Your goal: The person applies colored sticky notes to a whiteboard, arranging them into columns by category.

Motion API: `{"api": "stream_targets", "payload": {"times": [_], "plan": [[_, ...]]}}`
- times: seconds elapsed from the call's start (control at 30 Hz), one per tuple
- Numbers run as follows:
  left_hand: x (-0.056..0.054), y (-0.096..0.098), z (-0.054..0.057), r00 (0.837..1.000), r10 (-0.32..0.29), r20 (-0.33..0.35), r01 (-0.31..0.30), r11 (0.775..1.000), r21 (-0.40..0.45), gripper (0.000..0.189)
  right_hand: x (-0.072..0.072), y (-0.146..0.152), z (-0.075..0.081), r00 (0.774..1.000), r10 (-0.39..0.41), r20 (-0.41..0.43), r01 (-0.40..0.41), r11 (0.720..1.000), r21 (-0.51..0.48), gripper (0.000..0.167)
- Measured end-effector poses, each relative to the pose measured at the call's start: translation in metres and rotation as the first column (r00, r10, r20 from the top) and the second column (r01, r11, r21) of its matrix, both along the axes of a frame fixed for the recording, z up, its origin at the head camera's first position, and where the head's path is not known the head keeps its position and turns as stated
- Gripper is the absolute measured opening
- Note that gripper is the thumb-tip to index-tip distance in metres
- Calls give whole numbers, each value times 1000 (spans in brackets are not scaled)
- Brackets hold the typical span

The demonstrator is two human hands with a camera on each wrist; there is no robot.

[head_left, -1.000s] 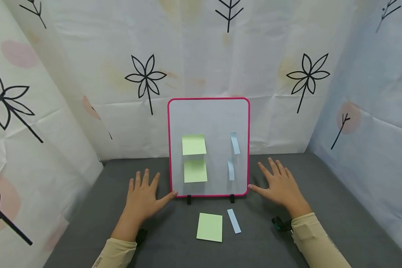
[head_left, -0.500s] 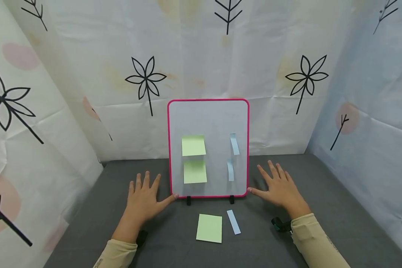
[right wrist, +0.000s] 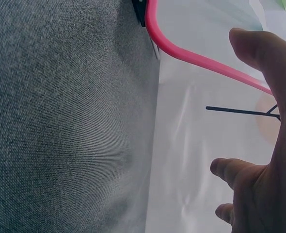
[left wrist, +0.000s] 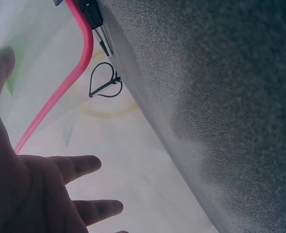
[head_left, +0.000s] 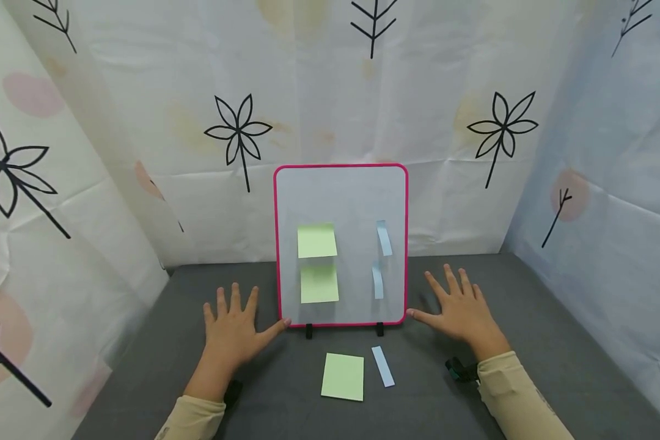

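Observation:
A whiteboard (head_left: 352, 195) with a pink frame stands upright on black feet (head_left: 309, 331). On its left side are two green sticky notes, an upper green note (head_left: 316, 241) and a lower green note (head_left: 319, 285). Two narrow blue strips hang at its right, an upper blue strip (head_left: 384, 238) and a lower blue strip (head_left: 377, 282). My left hand (head_left: 232, 333) is spread, its thumb tip overlapping the board's lower left corner in the head view. My right hand (head_left: 464, 315) is spread too, thumb near the lower right corner. Neither holds anything.
In front of the board, a green sticky note (head_left: 343, 377) and a blue strip (head_left: 382, 366) lie on the dark grey tabletop (head_left: 286, 403). White fabric (head_left: 330, 85) with leaf drawings surrounds the table at the back and both sides.
My left hand's fingers have shifted slightly to the left, and my right hand's fingers have spread a little differently. The board, notes and strips keep their places; the head view has tilted slightly.

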State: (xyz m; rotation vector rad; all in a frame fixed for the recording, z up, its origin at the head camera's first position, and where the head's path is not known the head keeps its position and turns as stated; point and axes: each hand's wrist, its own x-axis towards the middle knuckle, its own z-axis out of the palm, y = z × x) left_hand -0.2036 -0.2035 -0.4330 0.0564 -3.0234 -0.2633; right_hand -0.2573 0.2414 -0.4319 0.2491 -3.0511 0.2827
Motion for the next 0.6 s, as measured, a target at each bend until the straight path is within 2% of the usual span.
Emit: {"api": "stream_targets", "payload": {"times": [0.2,0.43,0.6], "plan": [[0,-1,0,1000,23,9,-23,1000,-14,122,0,0,1,1000,0,4,0,1000,5,112],[-2,0,4,999,-8,-31,7,1000,-21,118,-3,3,1,1000,2,-5,-2,1000,0,111],[0,-1,1,1000,-6,-18,6,1000,-20,118,0,4,-2,1000,15,-13,-15,1000,-11,110]]}}
